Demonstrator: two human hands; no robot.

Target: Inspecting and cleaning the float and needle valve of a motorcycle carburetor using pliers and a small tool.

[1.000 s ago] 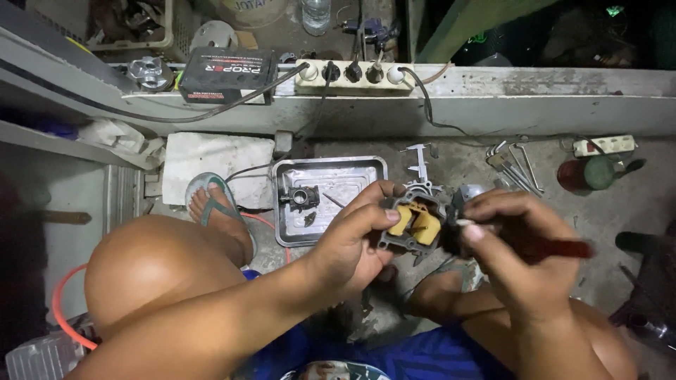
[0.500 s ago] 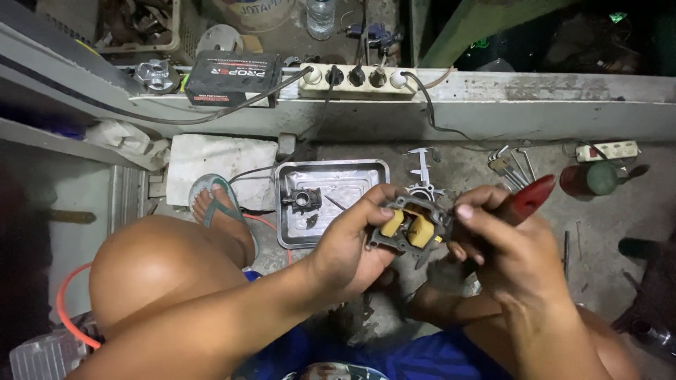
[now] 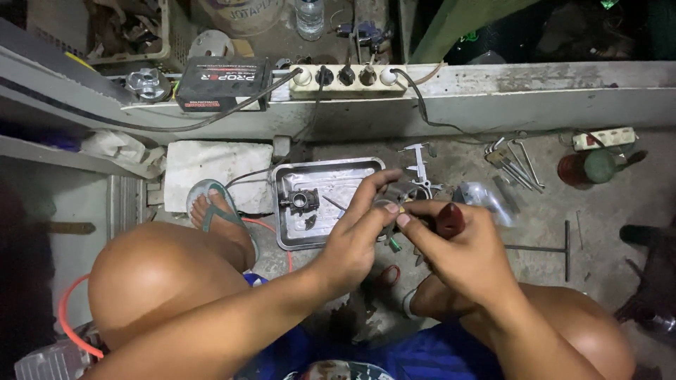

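Floor: a rough grey concrete floor (image 3: 549, 211), stained and dusty, is seen across the middle and right of the frame; the person is seated low on it, with bare knees at lower left and lower right.
Ledge: a pale painted concrete ledge (image 3: 535, 91) is run across the upper part of the frame, with a white power strip with four plugs (image 3: 345, 76) and a black rectangular battery (image 3: 224, 83) set on it at upper centre-left.
Left hand: the left hand (image 3: 359, 236) is curled around a small grey metal part (image 3: 405, 193) at the centre of the frame, the fingers closed on it.
Right hand: the right hand (image 3: 461, 246) is closed on a red-handled tool (image 3: 449, 218), with thumb and forefinger pinched toward the part; the tool's tip is hidden.
Held part: it is kept above the floor at frame centre, just right of the tray, touched by both hands.
Tray: a shallow rectangular metal tray (image 3: 352, 169) is laid on the floor left of centre, with a small dark metal carburettor-like piece (image 3: 297, 202) inside it.
Nearby tools: a steel caliper (image 3: 420, 160) is seen just above the hands; loose hex keys (image 3: 510, 158) lie at upper right, and a long T-handled wrench (image 3: 556, 246) lies at right.
Left side: a white flat stone slab (image 3: 218, 172) is placed left of the tray, with a foot in a green sandal (image 3: 218, 214) below it.
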